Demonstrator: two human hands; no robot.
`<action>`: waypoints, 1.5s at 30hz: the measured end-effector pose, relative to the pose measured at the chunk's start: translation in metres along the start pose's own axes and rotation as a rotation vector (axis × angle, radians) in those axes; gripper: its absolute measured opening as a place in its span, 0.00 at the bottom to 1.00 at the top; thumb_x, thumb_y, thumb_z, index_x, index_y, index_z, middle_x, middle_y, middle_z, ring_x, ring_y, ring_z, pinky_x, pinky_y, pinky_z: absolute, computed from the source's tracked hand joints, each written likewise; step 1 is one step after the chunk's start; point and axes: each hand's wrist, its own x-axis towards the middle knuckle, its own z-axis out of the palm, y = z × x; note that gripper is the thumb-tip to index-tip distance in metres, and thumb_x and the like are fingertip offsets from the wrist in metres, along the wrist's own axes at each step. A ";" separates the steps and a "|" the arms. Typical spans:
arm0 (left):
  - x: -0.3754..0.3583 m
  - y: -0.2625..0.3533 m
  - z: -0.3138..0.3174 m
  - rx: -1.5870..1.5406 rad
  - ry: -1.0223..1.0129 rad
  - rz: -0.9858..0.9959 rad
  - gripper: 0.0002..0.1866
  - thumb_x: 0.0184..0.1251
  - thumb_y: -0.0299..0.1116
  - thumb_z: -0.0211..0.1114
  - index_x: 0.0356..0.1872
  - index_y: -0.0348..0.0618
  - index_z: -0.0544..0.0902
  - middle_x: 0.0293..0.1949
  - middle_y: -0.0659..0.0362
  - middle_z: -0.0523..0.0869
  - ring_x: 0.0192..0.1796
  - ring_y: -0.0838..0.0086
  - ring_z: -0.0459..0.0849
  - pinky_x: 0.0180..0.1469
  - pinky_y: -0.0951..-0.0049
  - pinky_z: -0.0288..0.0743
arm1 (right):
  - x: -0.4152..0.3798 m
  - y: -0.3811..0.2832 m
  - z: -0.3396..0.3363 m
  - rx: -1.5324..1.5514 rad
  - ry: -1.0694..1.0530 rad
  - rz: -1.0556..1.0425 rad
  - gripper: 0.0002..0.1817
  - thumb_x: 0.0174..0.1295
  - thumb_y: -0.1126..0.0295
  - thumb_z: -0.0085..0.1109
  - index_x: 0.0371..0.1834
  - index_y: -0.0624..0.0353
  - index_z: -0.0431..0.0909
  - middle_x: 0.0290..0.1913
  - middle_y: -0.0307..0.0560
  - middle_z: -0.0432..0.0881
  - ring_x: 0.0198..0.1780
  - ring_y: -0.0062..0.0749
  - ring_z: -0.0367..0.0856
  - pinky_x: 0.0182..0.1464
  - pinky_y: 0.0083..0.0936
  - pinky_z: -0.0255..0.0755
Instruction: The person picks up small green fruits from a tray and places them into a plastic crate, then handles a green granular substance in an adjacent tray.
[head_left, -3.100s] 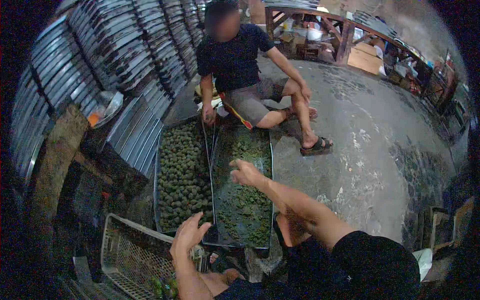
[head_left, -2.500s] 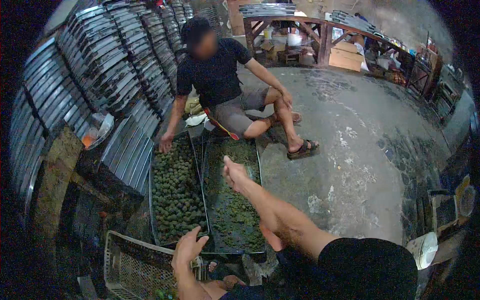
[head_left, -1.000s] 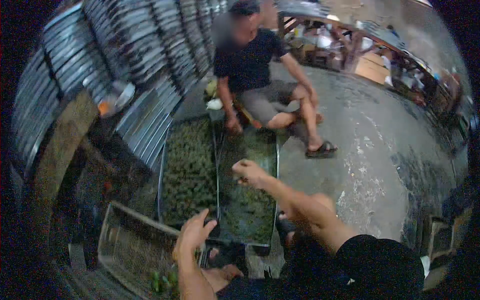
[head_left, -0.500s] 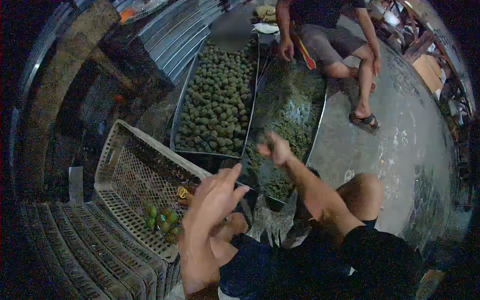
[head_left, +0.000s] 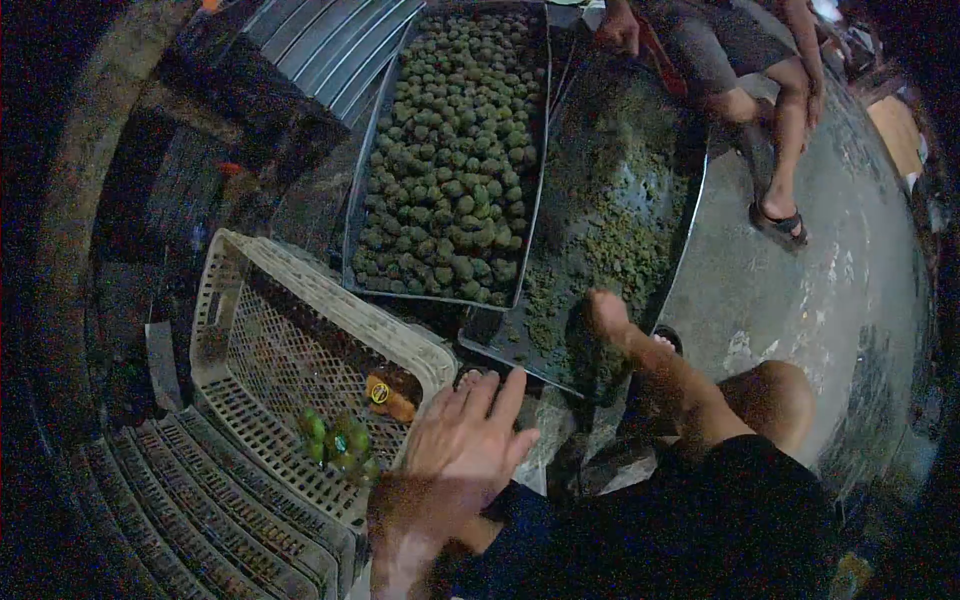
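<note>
My left hand (head_left: 468, 435) is held palm down with the fingers stretched out, holding nothing. It hovers beside the near right corner of a pale plastic crate (head_left: 225, 300). Over the near end of a long dark metal tray (head_left: 530, 372) is my right hand (head_left: 608, 318), its fingers curled in. What it holds, if anything, is hidden. Loose greenish-brown crumbly bits (head_left: 640, 225) lie scattered in that tray. A second tray (head_left: 350, 245) alongside is heaped with round, rough green lumps (head_left: 450, 170), perhaps small fruits.
Inside the crate are green fruits (head_left: 340, 440) in clear wrapping and an orange item (head_left: 395, 400) with a yellow label. Stacked crates (head_left: 220, 500) stand at lower left. Across the long tray sits another person, one hand (head_left: 618, 32) near its far end and a sandalled foot (head_left: 785, 222) on the floor.
The view has shifted, bringing both trays closer. My left hand has turned flatter, fingers spread. My right hand has moved rightward in view and lower, toward the tray's near end.
</note>
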 end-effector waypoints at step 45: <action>-0.004 0.036 0.038 0.052 0.127 0.060 0.31 0.64 0.50 0.57 0.62 0.40 0.69 0.60 0.47 0.74 0.62 0.55 0.72 0.62 0.61 0.67 | -0.101 -0.111 -0.317 -0.011 0.302 -0.061 0.21 0.60 0.54 0.56 0.30 0.66 0.80 0.30 0.59 0.83 0.38 0.55 0.82 0.37 0.45 0.75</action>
